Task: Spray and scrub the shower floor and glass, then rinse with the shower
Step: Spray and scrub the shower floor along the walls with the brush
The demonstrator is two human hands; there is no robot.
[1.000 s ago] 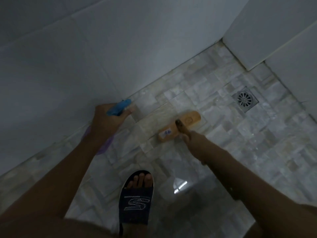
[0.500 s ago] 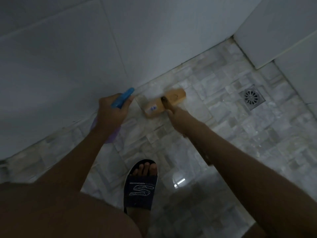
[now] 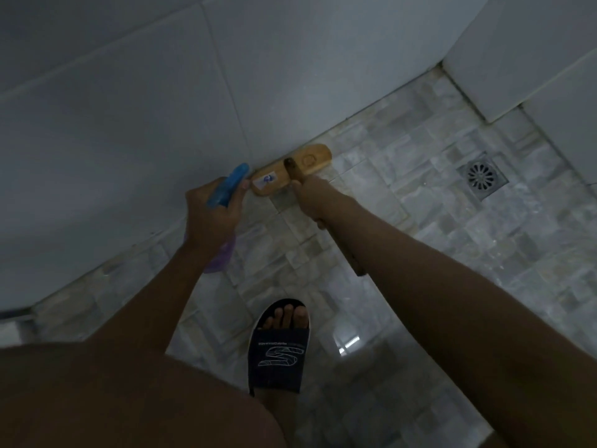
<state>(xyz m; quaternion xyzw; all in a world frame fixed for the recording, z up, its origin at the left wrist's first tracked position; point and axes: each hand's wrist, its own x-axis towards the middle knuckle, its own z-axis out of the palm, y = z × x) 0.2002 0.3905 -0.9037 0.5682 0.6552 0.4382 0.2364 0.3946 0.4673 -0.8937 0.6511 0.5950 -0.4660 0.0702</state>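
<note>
Wooden long-handled scrub brush point(image 3: 292, 169) sits head-down on pale mosaic shower floor point(image 3: 436, 221), against white tiled wall point(image 3: 161, 108). Right hand point(image 3: 311, 197) wrapped round its handle. Left hand point(image 3: 211, 218) grips blue-topped purple spray bottle point(image 3: 227, 189), just beside brush head. Floor-scrub step. Next is likely a stroke along the wall joint. Navy sandal point(image 3: 279, 347) near, square metal drain point(image 3: 482, 176) well right.
</note>
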